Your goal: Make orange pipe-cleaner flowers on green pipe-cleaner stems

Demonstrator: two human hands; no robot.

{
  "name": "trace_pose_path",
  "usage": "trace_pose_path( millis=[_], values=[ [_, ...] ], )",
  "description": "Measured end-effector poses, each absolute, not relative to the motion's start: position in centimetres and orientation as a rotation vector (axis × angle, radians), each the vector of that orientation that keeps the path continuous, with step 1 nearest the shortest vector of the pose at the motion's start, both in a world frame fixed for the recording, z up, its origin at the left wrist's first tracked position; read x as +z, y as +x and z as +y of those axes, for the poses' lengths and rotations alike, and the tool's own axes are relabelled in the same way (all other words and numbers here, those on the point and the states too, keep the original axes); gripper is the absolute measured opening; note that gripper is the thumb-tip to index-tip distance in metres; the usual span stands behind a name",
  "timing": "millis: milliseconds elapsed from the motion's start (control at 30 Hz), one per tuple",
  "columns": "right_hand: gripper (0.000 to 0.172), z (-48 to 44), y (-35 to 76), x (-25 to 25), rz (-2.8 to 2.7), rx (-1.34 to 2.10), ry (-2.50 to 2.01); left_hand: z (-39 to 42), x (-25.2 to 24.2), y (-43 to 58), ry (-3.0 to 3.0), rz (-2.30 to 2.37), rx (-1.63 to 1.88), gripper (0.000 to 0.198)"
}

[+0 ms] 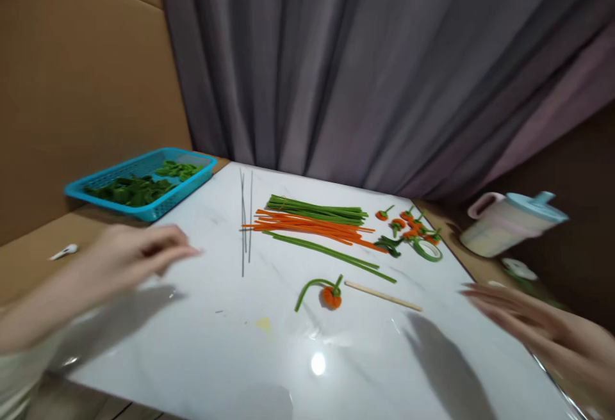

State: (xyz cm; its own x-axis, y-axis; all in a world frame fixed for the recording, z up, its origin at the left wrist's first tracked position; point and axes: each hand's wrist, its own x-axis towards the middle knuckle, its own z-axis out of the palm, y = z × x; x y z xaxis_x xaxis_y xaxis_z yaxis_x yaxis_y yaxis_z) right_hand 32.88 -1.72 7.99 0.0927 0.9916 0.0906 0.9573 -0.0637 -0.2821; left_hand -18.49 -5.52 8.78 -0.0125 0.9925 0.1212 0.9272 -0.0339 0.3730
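Over the table's left side my left hand (144, 257) hangs in the air, fingers curled and thumb meeting the fingertips, with nothing visible between them. My right hand (538, 324) hovers at the right edge, fingers stretched out and holding nothing. Between the hands lies a small orange fuzzy pumpkin (331, 298) with a green stem and a curved green pipe cleaner (304, 292) beside it. A thin wooden stick (384, 296) rests to its right. Farther back are bundled green pipe cleaners (317, 210), orange pipe cleaners (307, 225) and loose green ones (327, 252).
Several finished small pumpkins (410, 225) and a green tape roll (427, 250) sit at the back right. Thin wires (243, 234) lie left of centre. A blue basket (185, 193) holds green leaf shapes. A lidded cup (509, 225) and a white earbud (65, 252) flank the white table (202, 356).
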Motion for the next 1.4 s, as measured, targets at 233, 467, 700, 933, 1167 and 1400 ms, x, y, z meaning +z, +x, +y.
trace_pose_path(
  millis=[233, 467, 700, 933, 1167, 1400],
  values=[
    [0.024, 0.1, 21.5, 4.7, -2.388, 0.709, -1.383, -1.2, 5.0, -3.6, 2.588, 0.955, 0.425, 0.041],
    [0.01, 1.4, 19.8, 0.8, -2.216, 1.012, -1.209, 1.9, 2.0, 0.2, 2.526, 1.023, 0.264, 0.028],
    [0.011, 1.1, 19.6, 0.1, -1.941, 1.193, -1.215, 1.2, 1.9, 0.7, 2.346, 0.97, 0.437, 0.006],
    [0.005, 0.1, 19.7, 2.5, -1.914, 0.816, -1.113, 1.9, 4.2, 0.2, 1.085, 0.654, 0.414, 0.037],
    [0.015, -0.6, 20.0, 2.0, -2.103, 0.36, -0.812, 2.4, 2.4, 0.6, 0.542, 0.585, 0.424, 0.024],
    [0.025, -0.6, 20.0, 1.5, -2.182, 0.281, -0.671, 2.3, 2.0, 0.8, 0.58, 0.54, 0.393, 0.019]
  ],
)
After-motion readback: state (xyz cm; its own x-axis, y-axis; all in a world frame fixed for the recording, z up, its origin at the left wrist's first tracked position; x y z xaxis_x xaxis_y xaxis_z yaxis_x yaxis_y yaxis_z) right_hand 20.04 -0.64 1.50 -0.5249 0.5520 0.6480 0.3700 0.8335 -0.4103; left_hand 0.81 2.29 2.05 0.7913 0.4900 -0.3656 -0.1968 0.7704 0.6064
